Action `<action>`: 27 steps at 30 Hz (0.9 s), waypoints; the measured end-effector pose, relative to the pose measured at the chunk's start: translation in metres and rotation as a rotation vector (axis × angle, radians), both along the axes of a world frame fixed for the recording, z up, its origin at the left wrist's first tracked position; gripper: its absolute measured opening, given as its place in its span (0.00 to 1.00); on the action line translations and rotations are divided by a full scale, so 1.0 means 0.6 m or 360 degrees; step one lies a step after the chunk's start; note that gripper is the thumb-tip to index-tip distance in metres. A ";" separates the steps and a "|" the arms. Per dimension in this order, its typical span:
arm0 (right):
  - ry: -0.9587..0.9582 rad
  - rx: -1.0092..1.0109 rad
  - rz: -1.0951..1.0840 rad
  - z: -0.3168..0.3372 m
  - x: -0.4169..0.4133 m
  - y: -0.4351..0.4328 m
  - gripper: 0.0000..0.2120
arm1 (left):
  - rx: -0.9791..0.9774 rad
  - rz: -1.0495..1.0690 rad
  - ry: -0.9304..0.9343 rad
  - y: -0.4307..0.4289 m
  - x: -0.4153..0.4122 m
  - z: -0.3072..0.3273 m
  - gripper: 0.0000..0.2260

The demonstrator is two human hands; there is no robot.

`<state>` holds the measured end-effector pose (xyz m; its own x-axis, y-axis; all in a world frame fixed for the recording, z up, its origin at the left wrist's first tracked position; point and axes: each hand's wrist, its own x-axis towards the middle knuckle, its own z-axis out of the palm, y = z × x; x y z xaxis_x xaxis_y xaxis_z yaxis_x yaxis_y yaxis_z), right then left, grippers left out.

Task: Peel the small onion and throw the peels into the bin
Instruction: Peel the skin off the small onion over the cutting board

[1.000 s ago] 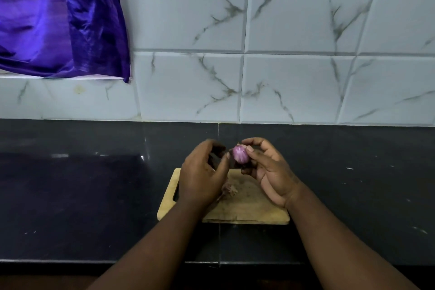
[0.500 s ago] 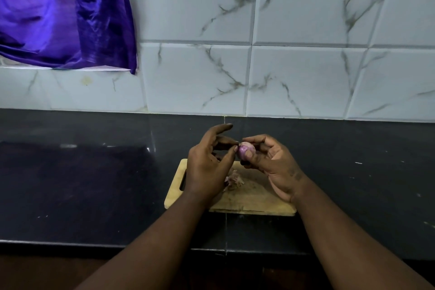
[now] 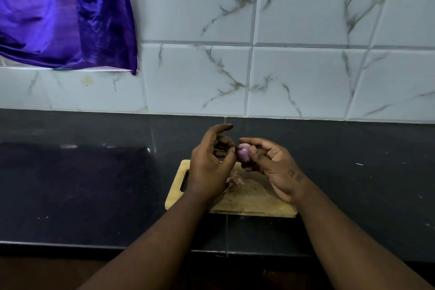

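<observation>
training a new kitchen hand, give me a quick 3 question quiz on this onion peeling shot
1. True or false: the small onion rests on the cutting board.
2. Which hand holds the onion? A) left hand B) right hand C) neither
3. Fill in: the loose peels lie on the ____.

Key:
1. False. It is held up above the board.
2. B. The right hand grips it while the left hand's fingertips pick at its end.
3. Cutting board. No bin is in view.
</observation>
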<state>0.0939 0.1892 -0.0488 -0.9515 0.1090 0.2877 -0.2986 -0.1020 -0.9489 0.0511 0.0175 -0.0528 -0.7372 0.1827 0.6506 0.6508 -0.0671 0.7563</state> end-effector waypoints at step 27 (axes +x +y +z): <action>-0.0052 0.0049 -0.0001 -0.001 0.001 -0.001 0.13 | -0.0143 0.0075 0.0149 0.000 0.004 0.003 0.23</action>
<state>0.0943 0.1886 -0.0497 -0.9604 0.1010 0.2598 -0.2675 -0.0726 -0.9608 0.0538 0.0175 -0.0511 -0.6833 0.2099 0.6993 0.7195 0.0306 0.6938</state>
